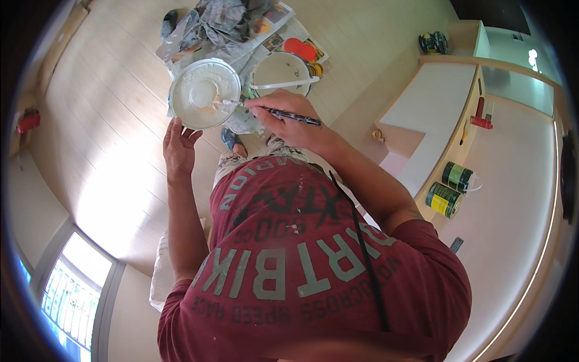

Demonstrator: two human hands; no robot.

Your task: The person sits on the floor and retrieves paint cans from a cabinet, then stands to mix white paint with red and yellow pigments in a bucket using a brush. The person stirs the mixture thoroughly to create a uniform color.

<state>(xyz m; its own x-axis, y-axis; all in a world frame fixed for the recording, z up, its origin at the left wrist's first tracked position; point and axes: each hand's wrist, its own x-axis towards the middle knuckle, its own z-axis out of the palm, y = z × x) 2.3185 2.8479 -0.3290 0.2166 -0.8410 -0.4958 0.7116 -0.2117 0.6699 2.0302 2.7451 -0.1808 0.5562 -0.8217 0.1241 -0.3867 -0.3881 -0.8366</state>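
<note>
My left hand (179, 148) grips the near-left rim of a round, pale paint container (177, 107), which is tilted and smeared with whitish paint inside. In my right hand (286, 114) is a paintbrush (295, 116) with a dark, speckled handle, its fingers closed round it. The brush points left, and its tip is over the inside of the container, by a beige smear; whether it touches the paint, I cannot tell. Just right of the container stands an open paint bucket (256, 75) with a white strip across its mouth.
Newspaper sheets (280, 18) and a crumpled grey sheet (220, 24) lie on the wooden floor beyond the containers, with a red disc (294, 46) beside the bucket. At right, a white-topped counter (506, 181) carries two paint cans (443, 200) and a red tool (481, 122).
</note>
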